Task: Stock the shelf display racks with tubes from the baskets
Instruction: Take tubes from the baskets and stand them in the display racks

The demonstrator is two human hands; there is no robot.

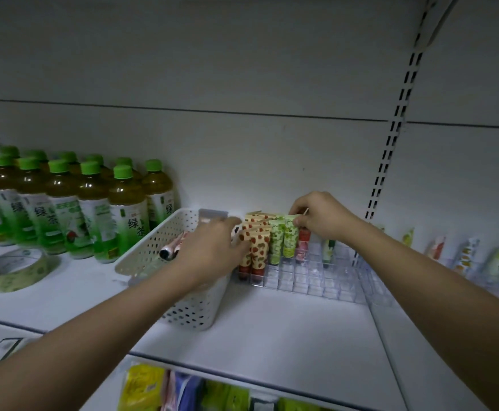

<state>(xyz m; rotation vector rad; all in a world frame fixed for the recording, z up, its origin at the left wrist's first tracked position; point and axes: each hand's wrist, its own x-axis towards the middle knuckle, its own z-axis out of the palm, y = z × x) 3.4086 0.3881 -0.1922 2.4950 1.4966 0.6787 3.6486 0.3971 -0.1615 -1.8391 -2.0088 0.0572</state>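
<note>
Right hand fingers pinch a green tube; left hand, fingers extended, masks the basket.

A white perforated basket sits on the white shelf just left of a clear plastic display rack divided into small square cells, with a couple of pinkish tubes lying loose inside it, dark caps toward the front. In the rack's left cells, cream tubes with red strawberry prints stand cap-down in rows. Beside them stand green-patterned tubes, then a red-patterned tube and a pale one with green marks, while the front cells hold nothing.
</note>
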